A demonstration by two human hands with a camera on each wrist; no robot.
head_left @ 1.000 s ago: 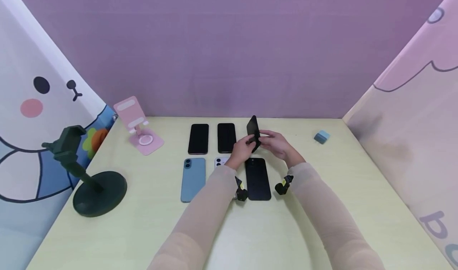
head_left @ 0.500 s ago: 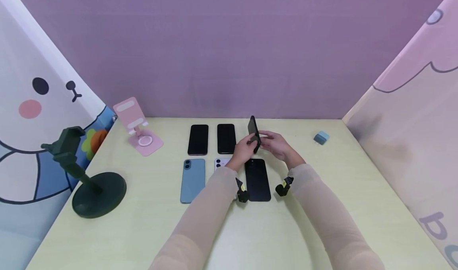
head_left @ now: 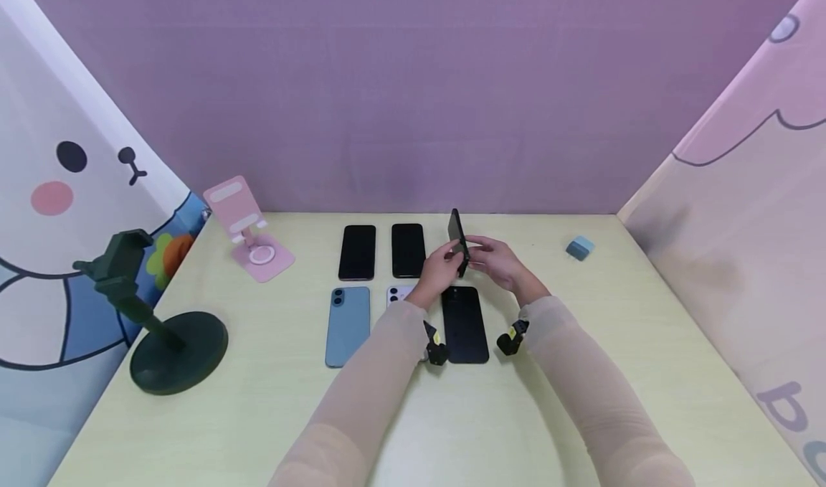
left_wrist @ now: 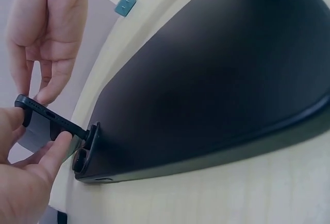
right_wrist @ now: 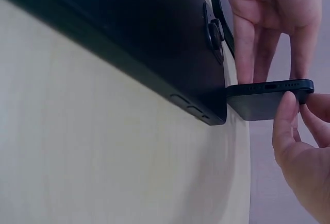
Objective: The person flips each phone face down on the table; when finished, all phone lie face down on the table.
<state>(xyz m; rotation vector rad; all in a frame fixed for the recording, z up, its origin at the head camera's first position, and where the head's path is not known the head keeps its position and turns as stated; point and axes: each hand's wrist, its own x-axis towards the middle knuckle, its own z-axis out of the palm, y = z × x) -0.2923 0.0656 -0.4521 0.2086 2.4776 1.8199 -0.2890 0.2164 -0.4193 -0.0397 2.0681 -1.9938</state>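
Note:
A black smartphone [head_left: 455, 227] stands tilted up on edge at the back right of the phone group, held between both hands. My left hand [head_left: 437, 276] pinches it from the left, with fingertips on its face and edge in the left wrist view. From the right, my right hand [head_left: 502, 265] grips it, thumb and fingers near a corner in the right wrist view. The phone's bottom edge [right_wrist: 270, 85] with its charging port faces the wrist cameras. Just in front, another black phone [head_left: 464, 325] lies camera side up. A lilac phone [head_left: 396, 292] is mostly hidden under the left forearm.
Two dark phones [head_left: 358, 252] lie screen up in the back row, and a blue phone [head_left: 348, 328] lies at front left. A pink phone stand [head_left: 235, 204] and a dark green stand [head_left: 179, 351] are on the left. A small blue block [head_left: 580, 247] sits right.
The held phone has shifted very slightly right and turned a little more edge-on to the head camera. Both hands keep their hold; the other phones have not moved.

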